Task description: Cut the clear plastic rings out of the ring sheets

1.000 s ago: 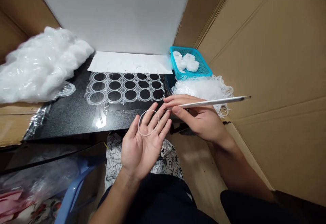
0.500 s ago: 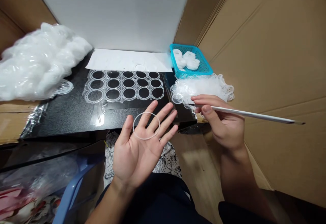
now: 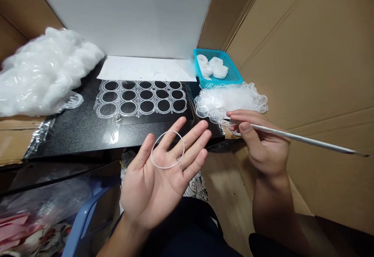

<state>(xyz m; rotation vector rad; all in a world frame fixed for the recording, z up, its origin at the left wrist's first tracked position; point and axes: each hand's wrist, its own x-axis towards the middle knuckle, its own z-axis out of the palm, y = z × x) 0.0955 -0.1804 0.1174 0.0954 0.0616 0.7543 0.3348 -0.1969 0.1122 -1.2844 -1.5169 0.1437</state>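
Note:
My left hand (image 3: 162,175) is palm up with its fingers spread, and a thin clear ring (image 3: 167,167) lies loosely across the palm and finger bases. To the right, my right hand (image 3: 263,142) pinches a slim white brush-like stick (image 3: 304,137) between thumb and fingers; its long end points right. Just beyond that hand is a pile of clear rings (image 3: 230,100). Farther back, rows of clear rings (image 3: 146,108) are joined in a sheet on the black table (image 3: 78,134).
A blue basket (image 3: 217,82) holds several white rolls at the back right. White paper (image 3: 131,68) lies behind the ring sheet. A large bag of white material (image 3: 49,70) fills the left side. Cardboard (image 3: 306,74) walls the right. A blue chair arm (image 3: 84,214) is low left.
My right hand has moved slightly right and toward me with the stick. My left hand has turned and tilted slightly, its fingertips shifting right; the ring still rests on it.

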